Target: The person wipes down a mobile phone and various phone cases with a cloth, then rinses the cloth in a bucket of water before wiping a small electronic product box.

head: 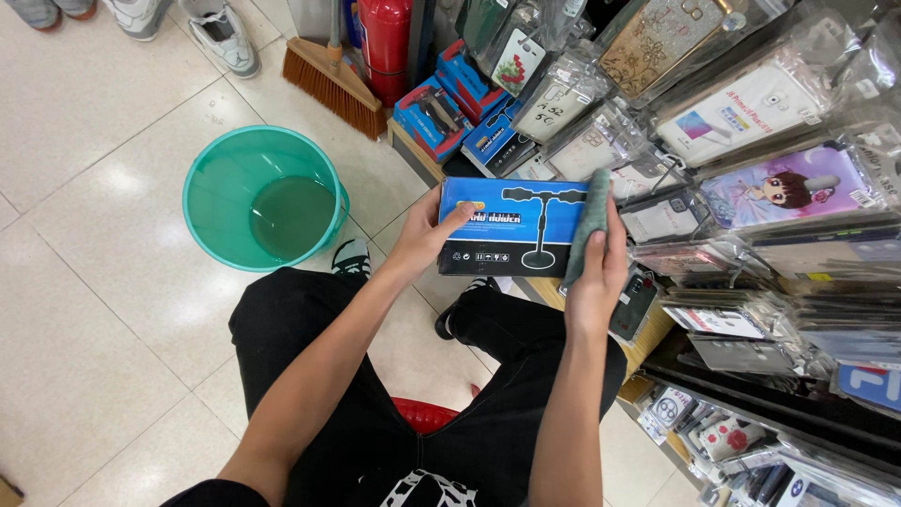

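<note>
The person sits on a red stool (424, 414) and holds a blue and black cardboard box (511, 228) out in front of the knees, above the tiled floor (103, 310) and just beside racks of packaged phone cases (751, 178). The left hand (427, 235) grips the box's left end, fingers curled round the edge with the thumb laid across the printed face. The right hand (601, 268) is closed on a folded grey-green cloth (589, 225) and presses it flat against the right part of the box's face. The box looks stiff and light, a thin carton with a glossy print, so it probably slides easily under a dry palm and could dent at the corners if squeezed hard; the short ends, where the left hand already sits, seem the soundest place to hold it. The cloth is soft and limp and folds to whatever the fingers pinch. A green bucket (263, 197) with water in it stands on the floor to the left, well apart from the hands, and a broom (335, 83) leans near a red fire extinguisher (385, 42) behind it.
</note>
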